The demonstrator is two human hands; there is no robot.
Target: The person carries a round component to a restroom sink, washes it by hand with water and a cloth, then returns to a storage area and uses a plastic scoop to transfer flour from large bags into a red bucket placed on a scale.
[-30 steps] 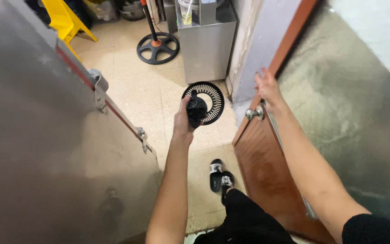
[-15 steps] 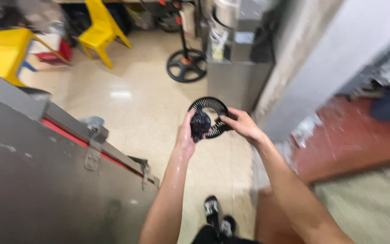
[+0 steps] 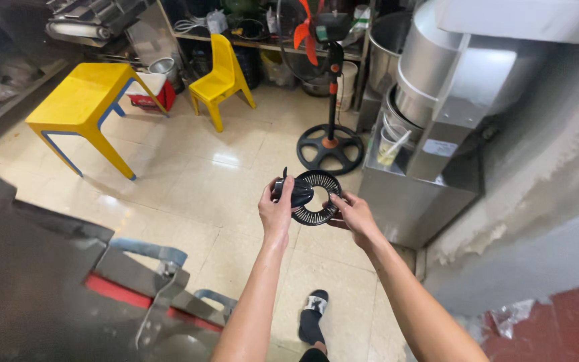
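Table: I see a yellow table (image 3: 75,100) at ten o'clock.
Red box: a red rectangular box (image 3: 149,100) sits beside it.
Left hand: my left hand (image 3: 276,211) grips the black ring part (image 3: 313,198) at centre.
Right hand: my right hand (image 3: 351,216) pinches its rim from three o'clock.
Label: a pale rectangular label (image 3: 440,147) is on the steel unit (image 3: 413,194) at two o'clock.

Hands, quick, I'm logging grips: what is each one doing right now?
Left hand: closed around the dark hub of the round black fan grille.
Right hand: fingers holding the grille's rim.
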